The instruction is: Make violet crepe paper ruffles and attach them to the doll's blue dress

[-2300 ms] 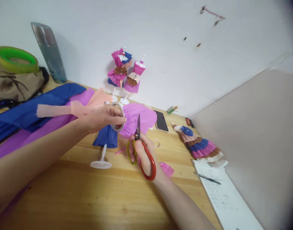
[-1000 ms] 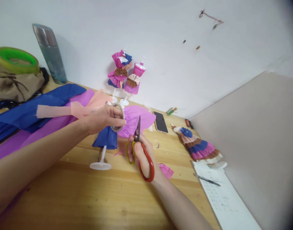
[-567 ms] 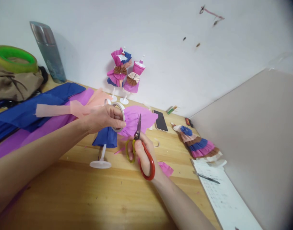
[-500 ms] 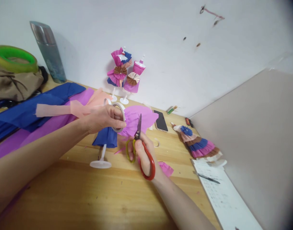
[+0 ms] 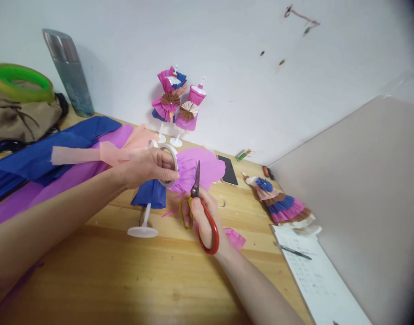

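Note:
Both hands meet over the middle of the table. My left hand (image 5: 149, 168) is closed around a roll of white tape (image 5: 174, 155), its fingers inside the ring and its thumb along the near side. Red-and-yellow-handled scissors (image 5: 210, 228) are in my right hand (image 5: 204, 208), blades together and pointing up and away. Just behind the blades spreads a gathered piece of pinkish-purple crepe paper (image 5: 207, 162). Whether my left fingers also pinch it is unclear. Below my left hand stands a small white dress stand (image 5: 142, 231) with a blue paper skirt (image 5: 150, 195), its upper part hidden.
Blue crepe paper (image 5: 58, 140), purple and peach sheets lie left. Two dressed mini stands (image 5: 171, 101) are by the wall. A bottle (image 5: 69, 74), green tape roll (image 5: 24, 90), phone (image 5: 229, 171), layered paper dress (image 5: 284, 205) and written sheet (image 5: 315, 266) with a pen surround the area.
My hands, the tape roll and the scissors hold nearly the same place. The right edge of the purple crepe paper has shifted slightly.

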`<action>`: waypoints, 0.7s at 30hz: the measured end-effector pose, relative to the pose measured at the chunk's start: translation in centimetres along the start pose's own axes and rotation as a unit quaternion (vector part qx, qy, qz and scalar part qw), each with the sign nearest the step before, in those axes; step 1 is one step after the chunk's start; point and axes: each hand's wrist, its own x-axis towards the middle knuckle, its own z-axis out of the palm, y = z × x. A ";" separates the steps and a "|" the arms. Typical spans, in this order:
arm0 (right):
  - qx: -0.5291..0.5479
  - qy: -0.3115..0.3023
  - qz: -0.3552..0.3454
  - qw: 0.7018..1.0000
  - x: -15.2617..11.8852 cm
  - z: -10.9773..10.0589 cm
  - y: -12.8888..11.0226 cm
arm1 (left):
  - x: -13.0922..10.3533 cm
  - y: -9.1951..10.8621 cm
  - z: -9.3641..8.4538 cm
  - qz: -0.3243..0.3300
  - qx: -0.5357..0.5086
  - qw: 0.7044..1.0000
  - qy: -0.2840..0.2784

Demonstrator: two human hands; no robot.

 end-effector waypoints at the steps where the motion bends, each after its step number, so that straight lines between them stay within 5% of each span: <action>1: 0.007 0.003 -0.001 1.000 0.0 0.0 -0.1 | 0.0 0.0 0.0 0.000 0.000 1.000 -0.001; 21: 0.079 0.048 0.050 0.994 0.0 0.6 0.2 | 0.0 -0.2 0.1 -0.001 -0.028 1.000 0.013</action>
